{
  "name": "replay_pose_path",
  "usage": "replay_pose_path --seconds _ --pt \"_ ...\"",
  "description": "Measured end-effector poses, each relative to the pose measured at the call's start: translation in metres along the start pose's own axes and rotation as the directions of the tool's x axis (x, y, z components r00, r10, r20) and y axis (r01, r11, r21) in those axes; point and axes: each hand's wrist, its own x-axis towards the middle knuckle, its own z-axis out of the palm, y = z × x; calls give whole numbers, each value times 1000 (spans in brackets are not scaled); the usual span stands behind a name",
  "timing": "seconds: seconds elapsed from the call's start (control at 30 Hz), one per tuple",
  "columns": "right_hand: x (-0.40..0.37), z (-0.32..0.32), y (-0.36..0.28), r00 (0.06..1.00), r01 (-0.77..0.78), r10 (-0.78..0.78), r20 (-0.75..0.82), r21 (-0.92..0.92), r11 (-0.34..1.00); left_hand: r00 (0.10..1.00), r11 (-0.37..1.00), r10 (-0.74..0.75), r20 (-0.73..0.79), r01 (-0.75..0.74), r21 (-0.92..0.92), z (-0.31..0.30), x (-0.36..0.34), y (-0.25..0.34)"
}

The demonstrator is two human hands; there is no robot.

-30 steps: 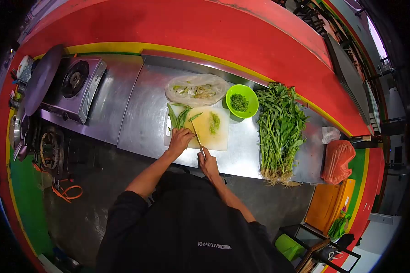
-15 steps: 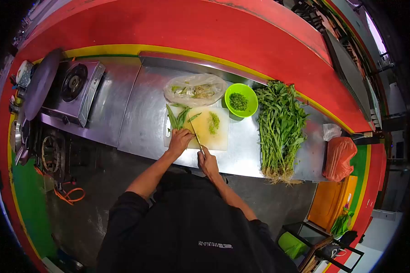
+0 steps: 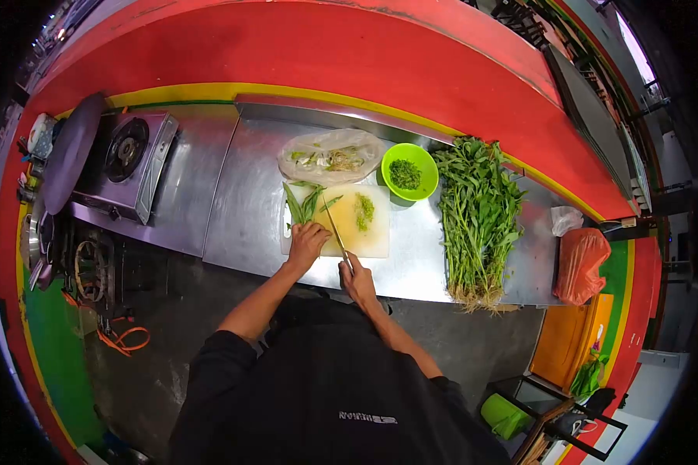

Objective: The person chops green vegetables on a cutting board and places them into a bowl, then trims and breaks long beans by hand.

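Observation:
My right hand (image 3: pixel 357 277) is wrapped round the handle of a knife (image 3: pixel 336 226), whose long blade points away from me over a white cutting board (image 3: pixel 378 242). My left hand (image 3: pixel 308 242) is closed over the lower end of some long green leaves (image 3: pixel 304 203), just left of the blade. Its fingertips press down on the board, partly hiding what they hold. A small heap of finely chopped greens (image 3: pixel 364 211) lies on the right of the board. Behind it stands a lime-green bowl (image 3: pixel 433 181) with more chopped greens (image 3: pixel 404 174) inside.
Beyond the board lies a clear plastic bag (image 3: pixel 333 153) with plant scraps. A large bunch of leafy greens with roots (image 3: pixel 479 221) rests on the steel counter (image 3: pixel 248 209) at right, near a red plastic bag (image 3: pixel 581 266). A gas stove (image 3: pixel 128 155) stands far left.
The view has shifted slightly. Both hands, the knife and the leaves keep almost the same places on the board.

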Motion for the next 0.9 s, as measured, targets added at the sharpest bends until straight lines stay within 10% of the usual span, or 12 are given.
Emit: replay_pose_path --seconds 0.9 --pt "-19 4 14 997 -12 17 -80 54 998 1000 1000 -12 -13 12 -4 -1 -3 3"
